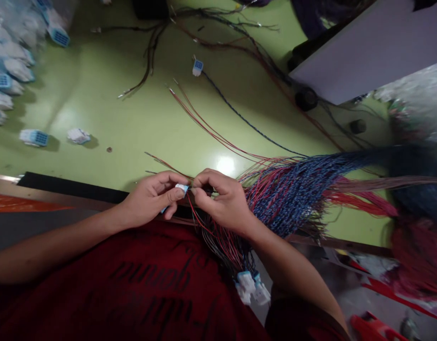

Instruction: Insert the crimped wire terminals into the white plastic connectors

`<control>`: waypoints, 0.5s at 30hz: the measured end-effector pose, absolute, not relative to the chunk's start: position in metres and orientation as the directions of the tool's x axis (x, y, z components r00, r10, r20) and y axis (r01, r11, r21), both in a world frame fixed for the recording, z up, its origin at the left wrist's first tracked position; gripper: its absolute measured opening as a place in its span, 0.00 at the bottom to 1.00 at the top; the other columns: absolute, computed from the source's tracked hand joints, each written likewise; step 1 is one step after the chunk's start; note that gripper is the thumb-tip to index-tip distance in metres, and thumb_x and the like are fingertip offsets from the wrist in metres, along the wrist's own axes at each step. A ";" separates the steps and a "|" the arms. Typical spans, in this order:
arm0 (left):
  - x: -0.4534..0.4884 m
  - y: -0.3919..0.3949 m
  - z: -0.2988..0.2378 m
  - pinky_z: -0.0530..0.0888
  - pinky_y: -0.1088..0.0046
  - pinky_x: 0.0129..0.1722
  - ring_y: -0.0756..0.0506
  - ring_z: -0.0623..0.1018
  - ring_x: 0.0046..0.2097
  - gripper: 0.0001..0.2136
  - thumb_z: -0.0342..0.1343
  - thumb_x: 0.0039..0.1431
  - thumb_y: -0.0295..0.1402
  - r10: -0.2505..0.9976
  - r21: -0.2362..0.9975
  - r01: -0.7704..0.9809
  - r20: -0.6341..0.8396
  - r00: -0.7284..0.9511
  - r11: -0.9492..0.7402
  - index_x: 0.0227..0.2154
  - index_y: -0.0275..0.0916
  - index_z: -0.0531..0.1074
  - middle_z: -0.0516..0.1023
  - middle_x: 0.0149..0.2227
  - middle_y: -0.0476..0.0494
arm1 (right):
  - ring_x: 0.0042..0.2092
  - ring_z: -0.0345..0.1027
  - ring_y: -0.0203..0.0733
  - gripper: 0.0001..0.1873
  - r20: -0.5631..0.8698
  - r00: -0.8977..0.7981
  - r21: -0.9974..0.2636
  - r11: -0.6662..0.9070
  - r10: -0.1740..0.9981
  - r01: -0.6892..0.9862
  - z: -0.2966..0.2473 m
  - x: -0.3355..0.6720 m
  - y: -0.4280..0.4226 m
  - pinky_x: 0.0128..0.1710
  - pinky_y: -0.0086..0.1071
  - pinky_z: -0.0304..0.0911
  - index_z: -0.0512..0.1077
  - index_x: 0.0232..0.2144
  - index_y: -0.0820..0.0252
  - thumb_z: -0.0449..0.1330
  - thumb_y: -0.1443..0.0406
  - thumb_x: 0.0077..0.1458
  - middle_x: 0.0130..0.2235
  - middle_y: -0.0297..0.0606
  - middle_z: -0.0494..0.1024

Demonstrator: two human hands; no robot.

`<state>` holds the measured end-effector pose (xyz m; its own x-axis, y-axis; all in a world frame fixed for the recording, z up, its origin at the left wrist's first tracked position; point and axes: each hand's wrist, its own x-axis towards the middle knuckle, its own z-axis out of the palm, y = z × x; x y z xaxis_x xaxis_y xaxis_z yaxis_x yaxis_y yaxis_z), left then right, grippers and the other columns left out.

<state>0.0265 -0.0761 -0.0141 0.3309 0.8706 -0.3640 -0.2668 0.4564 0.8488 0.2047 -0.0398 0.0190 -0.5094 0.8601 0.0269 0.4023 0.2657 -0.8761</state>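
Between the thumb and fingers of my left hand (pixel 152 196) is a small white and blue connector housing (pixel 182 187), mostly covered by the fingers. My right hand (pixel 222 196) pinches a thin wire right beside the housing's blue face; the wire's tip is hidden. Red and dark wires (pixel 193 208) hang down from the housing between the hands. To the right, a thick bundle of blue and red twisted wires (pixel 289 194) lies across the table's front edge. Below my right forearm, white connector housings (pixel 249 286) dangle from wires over the edge.
Loose connector housings (pixel 34 137) lie at the left, beside a heap of more in clear plastic (pixel 12 61). One wired connector (pixel 197 67) rests on the green table (pixel 133 128). Dark harness branches (pixel 152 47) spread along the back. A pale panel (pixel 371 52) stands at the back right.
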 end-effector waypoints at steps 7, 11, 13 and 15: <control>0.025 -0.076 -0.014 0.64 0.80 0.16 0.56 0.69 0.16 0.10 0.60 0.56 0.35 0.869 0.846 -0.268 -0.370 0.329 0.462 0.36 0.36 0.70 0.70 0.22 0.55 | 0.26 0.58 0.31 0.07 0.107 -0.590 -0.781 0.435 0.800 0.448 0.010 0.205 -0.041 0.27 0.29 0.55 0.66 0.25 0.59 0.54 0.71 0.55 0.25 0.30 0.67; 0.026 -0.077 -0.014 0.64 0.81 0.16 0.56 0.69 0.16 0.09 0.60 0.56 0.34 0.878 0.855 -0.266 -0.357 0.320 0.445 0.37 0.36 0.70 0.71 0.22 0.55 | 0.26 0.57 0.31 0.07 0.130 -0.602 -0.759 0.470 0.788 0.451 0.008 0.202 -0.041 0.26 0.29 0.54 0.65 0.25 0.59 0.54 0.72 0.55 0.24 0.30 0.65; 0.027 -0.078 -0.014 0.65 0.81 0.16 0.56 0.69 0.16 0.09 0.60 0.56 0.33 0.878 0.862 -0.246 -0.359 0.317 0.442 0.37 0.36 0.70 0.71 0.22 0.55 | 0.26 0.57 0.31 0.07 0.133 -0.610 -0.757 0.478 0.781 0.446 0.007 0.202 -0.042 0.26 0.29 0.54 0.65 0.25 0.59 0.54 0.72 0.54 0.24 0.29 0.64; 0.027 -0.079 -0.014 0.66 0.80 0.16 0.56 0.69 0.17 0.08 0.59 0.55 0.32 0.877 0.869 -0.221 -0.367 0.309 0.442 0.37 0.36 0.69 0.70 0.22 0.55 | 0.26 0.57 0.31 0.07 0.137 -0.615 -0.756 0.483 0.777 0.441 0.008 0.202 -0.042 0.27 0.29 0.54 0.65 0.25 0.60 0.54 0.72 0.54 0.24 0.29 0.64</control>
<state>0.0274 -0.0786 -0.0137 0.3088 0.8773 -0.3674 -0.2214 0.4420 0.8693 0.2021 -0.0423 0.0077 -0.6150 0.7766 0.1369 0.4412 0.4827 -0.7565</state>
